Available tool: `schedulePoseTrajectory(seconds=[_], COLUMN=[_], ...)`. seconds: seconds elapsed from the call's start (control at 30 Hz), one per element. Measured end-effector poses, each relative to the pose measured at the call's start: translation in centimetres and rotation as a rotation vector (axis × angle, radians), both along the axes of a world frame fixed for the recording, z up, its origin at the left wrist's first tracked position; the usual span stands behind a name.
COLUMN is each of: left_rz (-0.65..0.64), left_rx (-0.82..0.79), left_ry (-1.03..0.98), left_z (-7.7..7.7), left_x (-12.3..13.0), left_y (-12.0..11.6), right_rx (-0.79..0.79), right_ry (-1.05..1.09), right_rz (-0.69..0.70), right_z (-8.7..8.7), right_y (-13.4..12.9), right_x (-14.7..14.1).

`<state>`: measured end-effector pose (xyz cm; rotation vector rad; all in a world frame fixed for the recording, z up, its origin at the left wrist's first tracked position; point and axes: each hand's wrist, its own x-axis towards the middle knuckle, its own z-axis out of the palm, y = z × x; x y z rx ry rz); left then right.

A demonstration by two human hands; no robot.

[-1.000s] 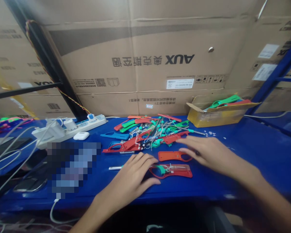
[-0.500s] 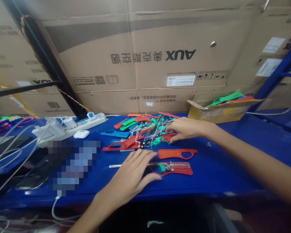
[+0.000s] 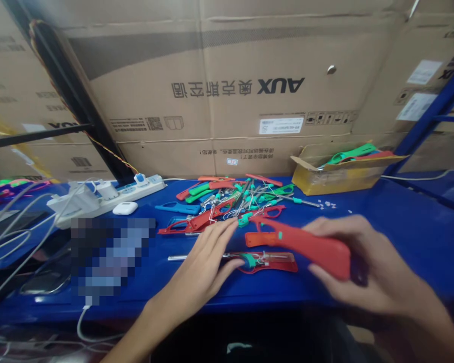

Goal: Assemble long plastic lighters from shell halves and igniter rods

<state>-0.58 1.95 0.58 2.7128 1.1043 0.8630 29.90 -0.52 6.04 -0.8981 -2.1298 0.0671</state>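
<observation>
My right hand (image 3: 357,267) holds a red lighter-shaped plastic piece (image 3: 318,247) above the blue table, its narrow end pointing left. Under that end, partly covered, lies an orange-red handle shell (image 3: 259,239). My left hand (image 3: 212,257) is over the table with fingers and thumb apart, touching or just above a red half shell (image 3: 285,263) with a metal tube (image 3: 177,258), green trigger and white wires. Whether its fingertips touch this assembly is unclear. Behind both hands is a pile of red, green and blue shells, metal tubes and wired parts (image 3: 245,199).
A yellow-taped carton (image 3: 329,180) with green and red shells stands at the back right. On the left are a power strip (image 3: 109,199), a white earbud case (image 3: 125,208), cables and phones. Small white bits (image 3: 327,204) lie right of the pile. Large cardboard (image 3: 212,101) stands behind.
My right hand has moved from the pile toward the front right and now holds the red piece. My left hand has stayed nearly in place.
</observation>
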Motion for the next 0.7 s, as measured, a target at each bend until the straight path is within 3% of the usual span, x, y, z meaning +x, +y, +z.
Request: schedulePoseTrajectory(seconds=[0.13, 0.27, 0.5, 0.7], left_rz=[-0.068, -0.071, -0.046, 0.008], left_rx=[0.064, 0.148, 0.173, 0.035], left_ry=[0.019, -0.039, -0.067, -0.028], left_z=[0.0, -0.2, 0.1, -0.2], left_x=[0.0, -0.2, -1.3, -2.2], left_y=[0.0, 0.5, 1.0, 0.4], right_rx=[0.046, 0.019, 0.053, 0.021], right_ry=[0.13, 0.216, -0.108, -0.256], right_rz=[0.035, 0.024, -0.182, -0.18], right_z=[-3.5, -4.6, -6.0, -6.4], right_y=[-1.1, -0.1, 0.8, 0.9], right_x=[-1.1, -1.4, -0.5, -0.9])
